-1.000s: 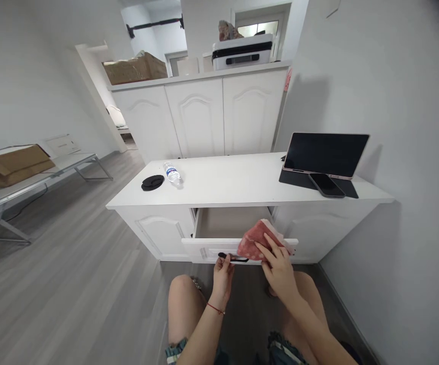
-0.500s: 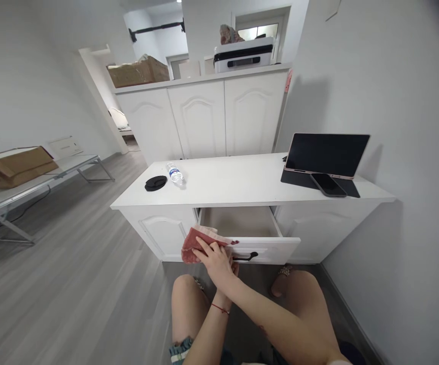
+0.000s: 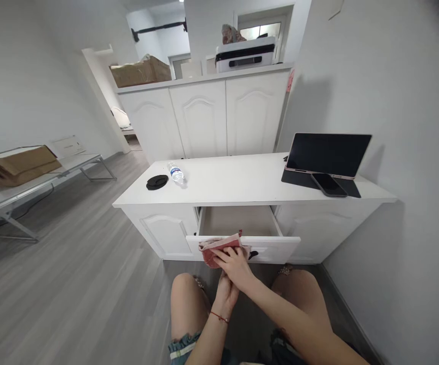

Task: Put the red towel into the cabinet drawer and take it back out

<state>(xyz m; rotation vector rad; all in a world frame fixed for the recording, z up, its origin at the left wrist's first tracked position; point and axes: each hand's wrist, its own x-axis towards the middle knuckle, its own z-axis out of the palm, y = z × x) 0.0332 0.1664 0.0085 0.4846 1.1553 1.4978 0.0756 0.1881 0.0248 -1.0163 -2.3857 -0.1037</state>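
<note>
Right hand (image 3: 235, 261) lies palm-down on a cloth (image 3: 219, 248), fingers spread, pressing it against the front edge of the open drawer (image 3: 276, 242). Cloth: dull red-pink with a paler edge, bunched and folded, draped over the drawer front just left of the black handle (image 3: 253, 253). Left hand (image 3: 227, 291) sits below the right one, mostly covered; cannot tell its grip. A red string circles that wrist. The drawer belongs to a low white table (image 3: 234, 180), which carries a bottle (image 3: 175, 173), a black lid (image 3: 157, 182), a tablet (image 3: 328, 154) and a phone (image 3: 328, 185).
</note>
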